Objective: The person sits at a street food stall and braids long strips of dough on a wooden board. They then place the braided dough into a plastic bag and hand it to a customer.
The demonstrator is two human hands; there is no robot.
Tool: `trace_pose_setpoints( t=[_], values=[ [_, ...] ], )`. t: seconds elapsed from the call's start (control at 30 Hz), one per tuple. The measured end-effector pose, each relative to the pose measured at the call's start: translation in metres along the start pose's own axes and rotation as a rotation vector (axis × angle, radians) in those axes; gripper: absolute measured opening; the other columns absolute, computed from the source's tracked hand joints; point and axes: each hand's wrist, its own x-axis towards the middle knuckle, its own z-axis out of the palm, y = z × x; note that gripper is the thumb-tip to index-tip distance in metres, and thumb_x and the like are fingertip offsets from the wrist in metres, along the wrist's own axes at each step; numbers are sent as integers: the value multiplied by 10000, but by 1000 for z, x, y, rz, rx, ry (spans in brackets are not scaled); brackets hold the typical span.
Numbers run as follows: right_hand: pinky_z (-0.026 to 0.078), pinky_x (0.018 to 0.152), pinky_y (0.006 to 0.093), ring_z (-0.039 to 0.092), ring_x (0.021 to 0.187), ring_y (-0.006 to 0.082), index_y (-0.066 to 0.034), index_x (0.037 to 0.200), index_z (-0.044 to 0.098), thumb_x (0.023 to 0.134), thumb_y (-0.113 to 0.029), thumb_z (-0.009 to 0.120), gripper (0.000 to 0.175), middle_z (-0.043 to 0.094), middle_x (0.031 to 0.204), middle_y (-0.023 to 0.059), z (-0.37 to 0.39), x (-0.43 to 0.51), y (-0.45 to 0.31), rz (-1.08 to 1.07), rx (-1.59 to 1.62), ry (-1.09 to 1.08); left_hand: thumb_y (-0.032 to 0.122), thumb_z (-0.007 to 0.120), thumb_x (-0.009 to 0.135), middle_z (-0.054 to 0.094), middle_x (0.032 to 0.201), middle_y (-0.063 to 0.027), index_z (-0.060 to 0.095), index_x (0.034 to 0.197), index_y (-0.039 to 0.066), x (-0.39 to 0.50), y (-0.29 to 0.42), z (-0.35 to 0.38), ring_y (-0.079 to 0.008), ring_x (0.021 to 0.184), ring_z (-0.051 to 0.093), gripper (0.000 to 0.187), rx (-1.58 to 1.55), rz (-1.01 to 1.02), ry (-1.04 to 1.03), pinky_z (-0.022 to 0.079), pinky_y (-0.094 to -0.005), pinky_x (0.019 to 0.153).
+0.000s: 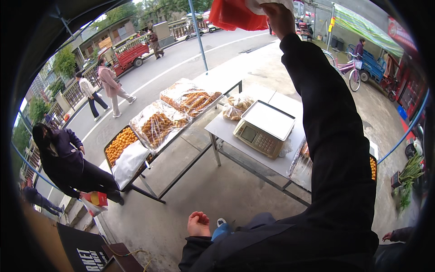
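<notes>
At the top of the view my right hand (279, 18) is raised, its fingertips pinching a white plastic bag (253, 6). Beside it hang red plastic bags (238, 18); where they are fastened is out of view. Low in front of my body, my left hand (198, 224) is palm up with fingers curled in, and nothing shows in it. A digital price scale (263, 137) with a white tray (268, 119) stands on the grey table (226, 131) before me. Clear bags of brown food pieces (236, 107) lie behind the scale.
Left stands a rack with a tray of small orange-brown balls (120, 144), partly under white sheeting (131, 165), and two plastic-covered trays (158, 125) (190, 98). A person in dark clothes (73, 156) is beside it, carrying a bag. A blue pole (198, 37) rises near the road.
</notes>
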Motion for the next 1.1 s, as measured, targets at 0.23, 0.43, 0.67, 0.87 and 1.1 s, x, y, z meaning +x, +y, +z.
trace_pose_setpoints(
  t=[0.23,0.43,0.67,0.87,1.1],
  values=[
    [528,711,317,667,864,203,-27,1030,668,912,-119,646,152,674,846,95,-34,10,-13,223,181,-138,9,459,904,642,892,-76,569,976,105,89,50,53,-215,790,613,163,133,-171,-142,525,-367,737],
    [510,678,269,631,812,149,-30,1082,620,897,-129,667,215,646,902,49,-57,13,1,590,456,-128,9,453,904,634,883,-63,564,963,115,127,46,84,-210,780,611,164,159,-269,-204,528,-371,737],
    [486,951,325,648,979,173,-39,1188,605,909,-164,679,314,664,983,43,-48,26,38,348,457,-33,-8,454,896,630,879,-71,570,962,109,146,34,112,-219,768,607,178,153,-290,-196,533,-375,727],
    [479,924,295,642,984,147,-34,1157,619,897,-165,699,301,674,1012,50,-53,26,37,235,314,-64,-11,457,898,632,880,-70,567,961,102,147,21,138,-209,763,617,170,207,-288,-253,542,-350,721],
    [461,907,263,630,994,121,-24,1079,663,965,-149,601,180,693,1075,56,-46,-12,-19,309,-111,-409,128,582,956,631,1036,-66,563,1137,38,146,29,200,-176,935,617,203,406,39,-587,486,-307,865]
  ],
)
